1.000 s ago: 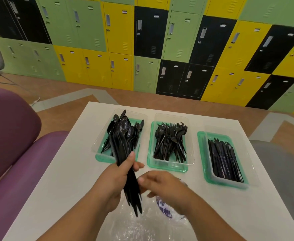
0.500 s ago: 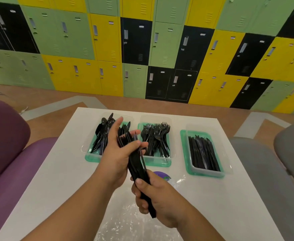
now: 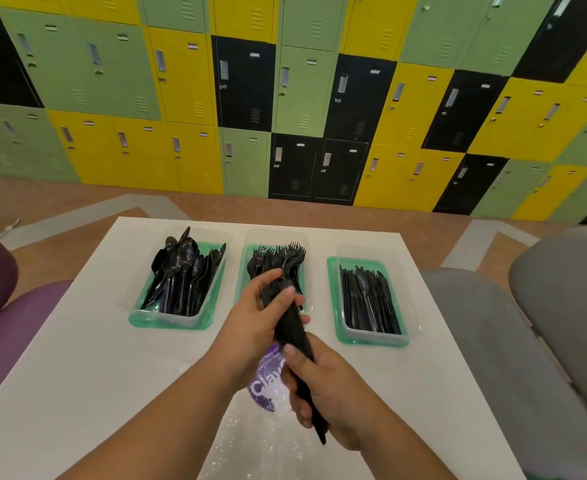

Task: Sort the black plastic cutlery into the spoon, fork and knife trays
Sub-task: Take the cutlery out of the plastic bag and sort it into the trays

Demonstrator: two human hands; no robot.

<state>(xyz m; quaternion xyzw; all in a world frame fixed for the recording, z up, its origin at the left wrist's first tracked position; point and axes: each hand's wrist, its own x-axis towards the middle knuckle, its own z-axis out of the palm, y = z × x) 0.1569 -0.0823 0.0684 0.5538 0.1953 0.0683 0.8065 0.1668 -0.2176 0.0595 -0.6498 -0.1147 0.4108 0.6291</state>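
Both hands hold one bundle of black cutlery over the white table. My left hand wraps its upper end, just in front of the fork tray. My right hand grips the handle end lower down. Which kind of cutlery the bundle holds is hidden by my fingers. The spoon tray stands at the left, heaped with spoons. The knife tray stands at the right, filled with knives.
A clear plastic bag with a purple label lies on the table under my hands. A purple seat borders the table's left side, a grey seat its right. Coloured lockers line the far wall.
The bundle has moved right, from in front of the spoon tray to in front of the fork tray. My right hand came up and took hold of its handle end.
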